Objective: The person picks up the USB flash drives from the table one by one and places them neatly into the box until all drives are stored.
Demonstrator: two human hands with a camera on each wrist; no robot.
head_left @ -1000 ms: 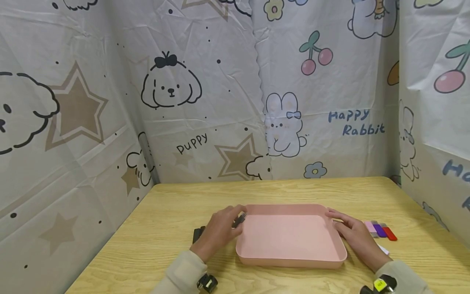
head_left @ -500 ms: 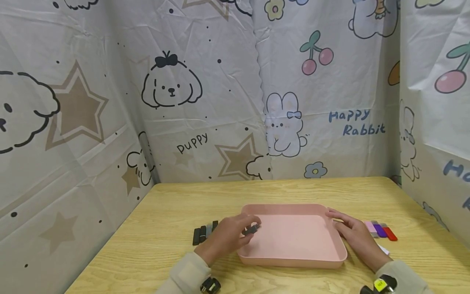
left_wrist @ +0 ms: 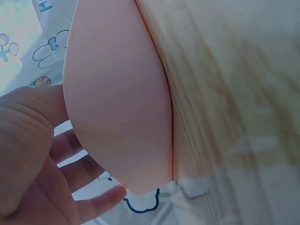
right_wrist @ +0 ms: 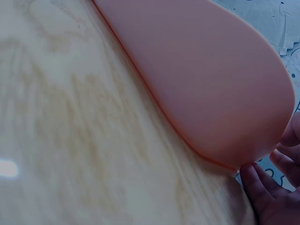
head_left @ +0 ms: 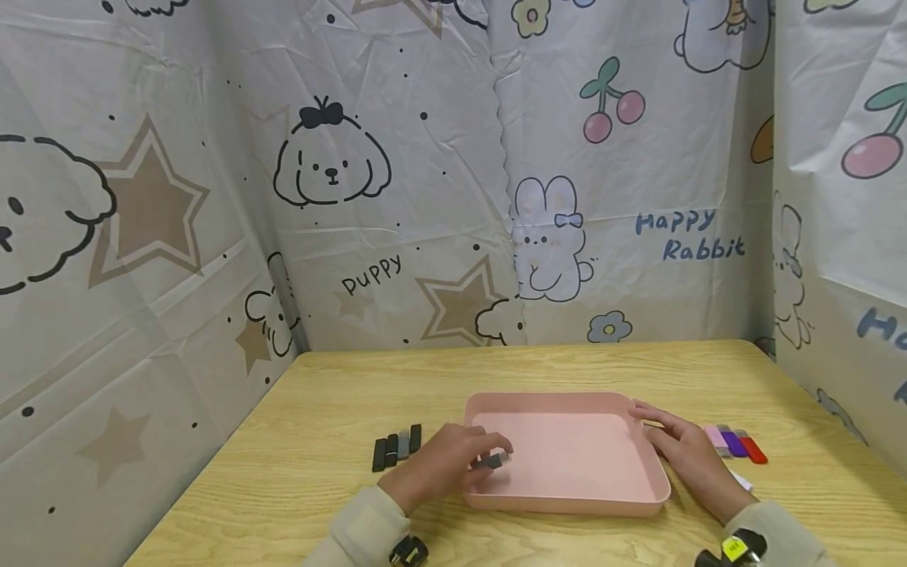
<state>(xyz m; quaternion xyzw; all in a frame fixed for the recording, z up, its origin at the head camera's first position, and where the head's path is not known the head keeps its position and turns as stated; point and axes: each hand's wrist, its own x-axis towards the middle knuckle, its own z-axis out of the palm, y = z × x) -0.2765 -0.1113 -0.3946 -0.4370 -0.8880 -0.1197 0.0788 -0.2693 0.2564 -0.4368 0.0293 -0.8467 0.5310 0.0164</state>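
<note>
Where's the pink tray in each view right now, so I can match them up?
Head: the pink tray sits low, just right of centre.
Left wrist: it runs down from the top edge, left of centre.
Right wrist: it comes down from the top edge, mostly right of centre.
Shared landmark: the wooden tabletop.

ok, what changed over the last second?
Left hand, still pinching it, brought the dark grey USB stick from the left rim of the pink tray rightward and nearer the camera, over its floor, uncovering four dark sticks. Unchanged: right hand at the right rim, coloured USB sticks.
</note>
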